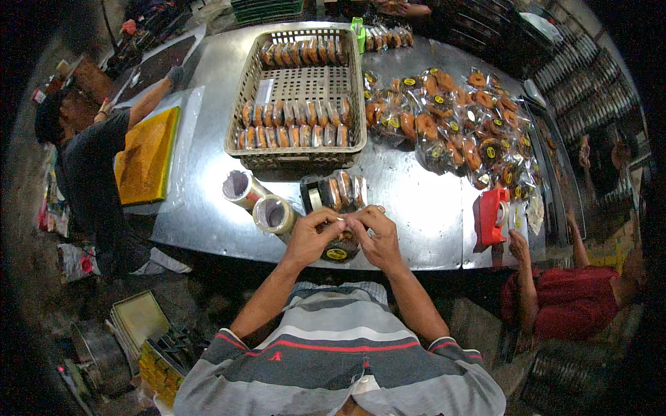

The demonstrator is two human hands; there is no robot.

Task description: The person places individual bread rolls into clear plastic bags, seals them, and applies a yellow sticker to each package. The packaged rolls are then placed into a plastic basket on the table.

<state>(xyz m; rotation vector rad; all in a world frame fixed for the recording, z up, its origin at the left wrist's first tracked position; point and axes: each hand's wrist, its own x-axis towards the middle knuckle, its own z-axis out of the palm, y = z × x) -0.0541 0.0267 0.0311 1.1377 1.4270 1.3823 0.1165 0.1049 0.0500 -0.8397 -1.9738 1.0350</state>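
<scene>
At the table's near edge, my left hand (pixel 312 238) and my right hand (pixel 379 240) are closed in a pinch, fingertips almost meeting. Between them they hold the top of a clear plastic bag of doughnuts (pixel 338 252) with a round yellow label. The fingers partly hide the bag's contents. Just beyond my hands stand several bagged doughnuts (pixel 345 190) in a short row, beside a dark tape dispenser (pixel 314 195). Left of my left hand are two large tape rolls (pixel 275 214), one partly behind the other.
A beige plastic crate (pixel 232 128) holds rows of bagged doughnuts. To its right lies a heap of bagged doughnuts (pixel 458 125). A red tape dispenser (pixel 491 216) sits near a person in red (pixel 569 298). On the left, another person (pixel 90 166) works beside a yellow-brown slab (pixel 147 156).
</scene>
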